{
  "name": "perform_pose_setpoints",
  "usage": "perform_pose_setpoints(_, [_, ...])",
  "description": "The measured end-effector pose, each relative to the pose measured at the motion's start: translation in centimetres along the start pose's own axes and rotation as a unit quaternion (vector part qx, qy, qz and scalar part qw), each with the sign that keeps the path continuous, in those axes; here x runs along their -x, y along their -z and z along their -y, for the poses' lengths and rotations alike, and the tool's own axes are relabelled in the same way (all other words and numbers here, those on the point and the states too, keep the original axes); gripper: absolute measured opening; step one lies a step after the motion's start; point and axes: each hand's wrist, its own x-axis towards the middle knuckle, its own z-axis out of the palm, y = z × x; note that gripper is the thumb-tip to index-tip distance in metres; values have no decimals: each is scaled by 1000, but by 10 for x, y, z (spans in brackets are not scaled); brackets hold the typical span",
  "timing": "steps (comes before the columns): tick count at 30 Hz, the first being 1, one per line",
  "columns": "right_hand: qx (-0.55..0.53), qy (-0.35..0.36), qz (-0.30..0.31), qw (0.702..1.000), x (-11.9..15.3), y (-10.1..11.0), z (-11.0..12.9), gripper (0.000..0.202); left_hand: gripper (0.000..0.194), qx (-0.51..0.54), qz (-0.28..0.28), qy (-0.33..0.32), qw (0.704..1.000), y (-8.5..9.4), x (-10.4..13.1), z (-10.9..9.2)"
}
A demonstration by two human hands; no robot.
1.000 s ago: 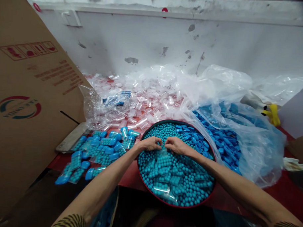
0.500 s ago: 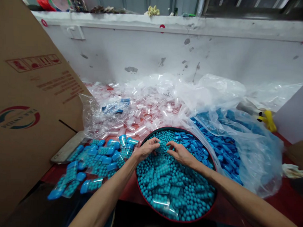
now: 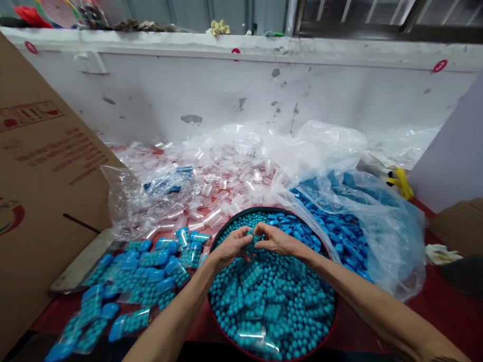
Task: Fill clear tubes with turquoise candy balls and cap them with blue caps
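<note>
A round red-rimmed tub (image 3: 335, 317) holds teal beads (image 3: 304, 289), several clear containers full of beads and, at its back right, blue caps (image 3: 296, 225). Over the tub's back part, my left hand (image 3: 233, 245) has its fingers curled round a small clear container, mostly hidden. My right hand (image 3: 273, 239) is beside it, thumb and forefinger pinched at the same container; whether it grips the container or something small is hidden. Left of the tub lie bead-filled containers with blue caps (image 3: 149, 274) in a loose pile.
Empty clear containers (image 3: 221, 184) spread behind the tub. A plastic bag of blue caps (image 3: 397, 233) lies to the right, a yellow-handled tool (image 3: 402, 184) beyond it. A large cardboard box (image 3: 35, 172) stands at the left, beside a flat grey slab (image 3: 80, 263).
The view has shifted to the right. My hands have come closer together, the right thumb and fingers now meeting near the left fingertips.
</note>
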Motion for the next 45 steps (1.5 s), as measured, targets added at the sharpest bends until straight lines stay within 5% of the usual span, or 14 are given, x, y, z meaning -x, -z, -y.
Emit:
perform_pose_setpoints(11, [279, -36, 51, 958, 19, 12, 2, 13, 24, -125, -28, -14, 992, -3, -8, 6])
perform_pose_setpoints(14, [338, -85, 71, 934, 19, 32, -7, 12, 27, -75, -65, -7, 995, 9, -7, 9])
perform_pose_setpoints(19, [399, -137, -7, 906, -6, 61, -28, 24, 30, 15, -92, -4, 996, 20, -4, 11])
perform_pose_setpoints(24, [422, -154, -27, 893, -34, 43, -44, 25, 32, 49, -83, -2, 995, 16, -1, 14])
perform_pose_setpoints(30, [415, -141, -6, 899, -31, 29, -49, 18, 32, 53, -62, -4, 997, 15, 4, 14])
perform_pose_setpoints(35, [358, -86, -49, 928, -23, 31, -35, 27, 33, 53, -86, -22, 995, 9, 4, 11])
perform_pose_setpoints(40, [29, 22, -133, 990, -15, 7, -15, 26, 36, 48, -126, -45, 990, -2, -2, 11])
perform_pose_setpoints(45, [-157, -52, -79, 983, -5, -1, -3, 30, 36, 51, -116, -48, 991, -12, 0, 10])
